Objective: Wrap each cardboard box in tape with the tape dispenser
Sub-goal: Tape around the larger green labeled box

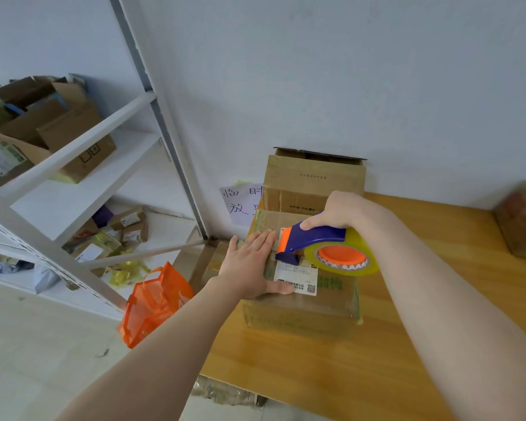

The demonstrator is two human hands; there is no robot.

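While pressing the left hand [249, 262] flat on top of the cardboard box [301, 311], fingers straight, close together and aimed toward 1 o'clock, gripped the tape dispenser [316, 238] with the right hand [337, 211], fingers curled over its blue handle from above. Stretched the left thumb toward 3 o'clock along the near top edge, its tip on the white shipping label [296, 278]. Held the dispenser's orange-and-blue nose down on the box top, just at 3 o'clock of the left fingertips, with the yellowish tape roll [365, 250] trailing toward 3 o'clock over the top face. Found the cardboard box at the 9 o'clock edge of the wooden desk [346, 360], its faces glossy with clear tape. Noted a taller open-topped box [313, 177] right behind it at 12 o'clock, against the wall; could not tell whether touching. Noted another brownish box [523, 220], blurred, well apart at 3 o'clock on the desk. Saw a handwritten paper note [240, 205] on the wall at 11 o'clock, an orange bag [155, 305] on the floor at 8 o'clock, and white metal shelving [73, 150] with cartons and parcels at 9 to 10 o'clock.
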